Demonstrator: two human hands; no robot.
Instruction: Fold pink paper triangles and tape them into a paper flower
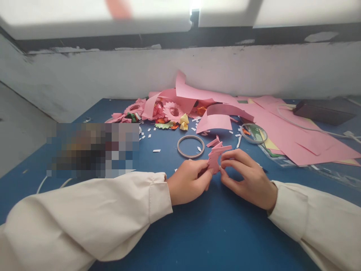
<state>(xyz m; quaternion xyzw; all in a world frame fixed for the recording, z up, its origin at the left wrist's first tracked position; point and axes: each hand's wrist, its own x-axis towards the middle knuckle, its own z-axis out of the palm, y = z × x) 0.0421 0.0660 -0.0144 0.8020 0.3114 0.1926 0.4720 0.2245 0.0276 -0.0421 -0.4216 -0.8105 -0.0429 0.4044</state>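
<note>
A folded pink paper piece (214, 160) with pleated, jagged edges stands up between my two hands. My left hand (189, 181) is closed, its thumb and fingers pinching the lower left of the paper. From the other side, my right hand (244, 175) has its thumb and fingertips curled in at the paper's right edge; something pale shows at the fingertips, too small to name. Just beyond my left hand, a thin tape ring (191, 146) lies flat on the blue table (208, 241).
Pleated pink paper rosettes (172, 111) and a yellow folded piece (184, 122) are heaped at the back. Curled pink strips (216, 117), a clear tape roll (254, 133), pink sheets (284, 128) and a dark box (323, 111) lie to the right. White scraps are scattered about. A blurred patch hides the left.
</note>
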